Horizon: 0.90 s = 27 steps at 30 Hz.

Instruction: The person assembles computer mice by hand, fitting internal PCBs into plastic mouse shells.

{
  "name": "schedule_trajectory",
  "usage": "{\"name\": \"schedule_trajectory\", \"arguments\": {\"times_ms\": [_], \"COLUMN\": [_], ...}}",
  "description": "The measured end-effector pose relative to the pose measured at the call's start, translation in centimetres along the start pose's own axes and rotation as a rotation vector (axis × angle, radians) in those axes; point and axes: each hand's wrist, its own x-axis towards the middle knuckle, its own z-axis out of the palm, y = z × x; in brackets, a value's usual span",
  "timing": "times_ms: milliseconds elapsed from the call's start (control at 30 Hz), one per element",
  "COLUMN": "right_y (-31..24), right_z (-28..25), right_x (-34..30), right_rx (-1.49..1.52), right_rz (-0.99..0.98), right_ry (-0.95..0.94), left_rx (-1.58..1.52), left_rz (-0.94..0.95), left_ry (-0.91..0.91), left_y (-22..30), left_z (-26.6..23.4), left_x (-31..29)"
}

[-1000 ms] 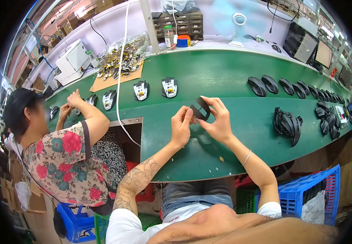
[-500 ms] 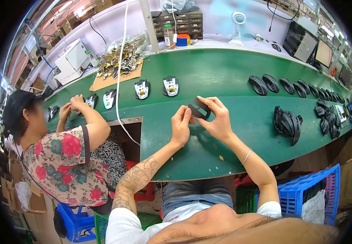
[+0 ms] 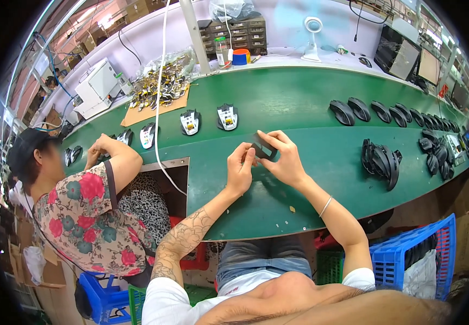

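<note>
Above the green bench, a dark mouse shell piece (image 3: 263,148) with a cut-out is held between both hands. My left hand (image 3: 240,172) pinches its left end with thumb and fingers. Around the right end close the thumb and fingers of my right hand (image 3: 287,161). Beyond them on the bench lie opened mice, among them a white-and-black one (image 3: 227,117) and another (image 3: 190,123) to its left. A cluster of nested black shells (image 3: 380,163) rests to the right of my right hand. Farther back on the right runs a row of black mouse covers (image 3: 342,113).
A co-worker in a flowered shirt (image 3: 91,211) sits at the left, arms over the bench. A white cable (image 3: 158,119) hangs before the bench. Small parts are heaped on cardboard (image 3: 137,115). A small fan (image 3: 313,26) stands behind, and a blue crate (image 3: 389,265) at lower right.
The shell piece has been tilted and turned slightly in my hands, which keep their grip. The co-worker's hands have come lower, and another mouse shows at the far left.
</note>
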Motion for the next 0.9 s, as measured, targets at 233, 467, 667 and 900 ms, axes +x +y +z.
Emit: {"name": "schedule_trajectory", "arguments": {"times_ms": [233,467,667,900], "right_y": [0.3,0.2,0.6,0.3], "right_z": [0.0,-0.1,0.2,0.3], "right_x": [-0.1,-0.2,-0.4,-0.4], "right_rx": [-0.002,-0.014,-0.033,-0.043], "right_rz": [-0.016,-0.022,-0.041,-0.017], "right_ry": [0.034,0.038,0.001,-0.014], "left_rx": [-0.102,-0.244,-0.512,-0.804], "left_rz": [-0.088,-0.332,-0.473,-0.571], "left_ry": [-0.022,0.022,-0.108,-0.055], "left_y": [-0.3,0.0,0.2,0.1], "left_z": [-0.2,-0.7,-1.4,-2.7], "left_x": [0.1,0.9,1.1,1.4]}}
